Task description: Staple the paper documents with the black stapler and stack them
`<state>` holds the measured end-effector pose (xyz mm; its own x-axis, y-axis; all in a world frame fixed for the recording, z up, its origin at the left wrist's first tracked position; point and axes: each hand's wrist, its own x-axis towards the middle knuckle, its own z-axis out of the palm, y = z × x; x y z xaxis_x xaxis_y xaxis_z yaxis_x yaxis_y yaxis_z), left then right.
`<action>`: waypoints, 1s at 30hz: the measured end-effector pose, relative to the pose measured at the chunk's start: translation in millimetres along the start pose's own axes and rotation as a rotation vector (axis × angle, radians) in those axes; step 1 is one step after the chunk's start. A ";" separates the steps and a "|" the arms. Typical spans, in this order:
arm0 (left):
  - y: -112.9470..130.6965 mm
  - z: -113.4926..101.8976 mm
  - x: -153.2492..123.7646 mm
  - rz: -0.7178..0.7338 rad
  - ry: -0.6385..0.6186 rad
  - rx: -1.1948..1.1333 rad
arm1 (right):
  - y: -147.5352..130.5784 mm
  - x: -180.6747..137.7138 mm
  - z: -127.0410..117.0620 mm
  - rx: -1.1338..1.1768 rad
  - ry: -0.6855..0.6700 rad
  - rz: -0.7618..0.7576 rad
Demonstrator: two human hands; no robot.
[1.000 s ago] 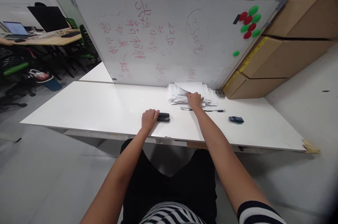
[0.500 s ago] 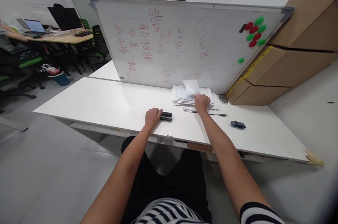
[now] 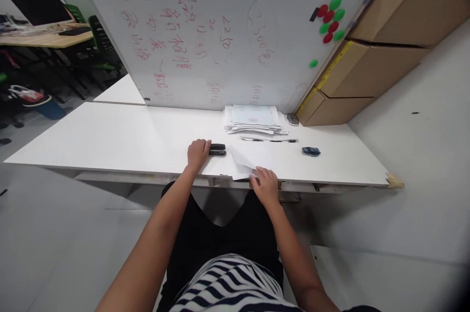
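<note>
My left hand (image 3: 199, 155) is wrapped round the rear of a black stapler (image 3: 218, 149) that lies on the white table (image 3: 165, 131). Close to the table's front edge, my right hand (image 3: 266, 185) grips a sheet of white paper (image 3: 244, 161) by its near right corner. The sheet is bent and reaches slightly past the edge, just right of the stapler. Farther back lies a stack of papers (image 3: 251, 118), with a pen (image 3: 282, 140) in front of it. A small dark blue packet (image 3: 311, 151) is to the right of my right hand.
A whiteboard (image 3: 235, 37) with red writing and round magnets stands along the table's back. Cardboard boxes (image 3: 382, 67) are piled at the right. A grey mouse-like object (image 3: 293, 119) sits beside the paper stack. At the far left are a desk with a monitor (image 3: 31, 3) and a blue bin (image 3: 47, 106).
My right hand has drawn the sheet from the paper stack toward me, down to the table's front edge. My left hand stays on the stapler. The view has shifted right and downward.
</note>
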<state>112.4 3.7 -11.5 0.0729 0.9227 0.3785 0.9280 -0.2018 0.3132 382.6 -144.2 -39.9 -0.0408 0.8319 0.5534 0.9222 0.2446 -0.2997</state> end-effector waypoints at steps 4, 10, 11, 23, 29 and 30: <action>6.2 -11.8 -7.0 0.093 0.216 -0.179 | -10.4 -11.8 7.7 0.054 -0.030 0.052; 59.6 -30.0 -102.9 -0.141 0.218 -0.657 | -16.1 -22.5 -4.0 0.113 -0.064 0.064; 69.4 -28.0 -122.3 -0.270 0.124 -0.759 | -16.0 -23.9 -6.0 0.115 -0.073 0.057; 92.3 4.7 -124.4 -0.734 -0.666 -1.198 | -28.2 -44.6 -26.0 0.153 -0.072 0.054; 95.5 -3.3 -146.8 -0.606 -0.683 -1.222 | 7.6 -51.2 -27.1 0.304 0.227 0.533; 96.2 -5.0 -150.6 -0.583 -0.704 -1.217 | 15.8 -51.5 -27.2 0.379 0.248 0.656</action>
<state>188.8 -156.4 -34.0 0.2945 0.8599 -0.4169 0.0578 0.4195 0.9059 409.7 -196.7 -52.0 0.5930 0.7406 0.3160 0.5331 -0.0670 -0.8434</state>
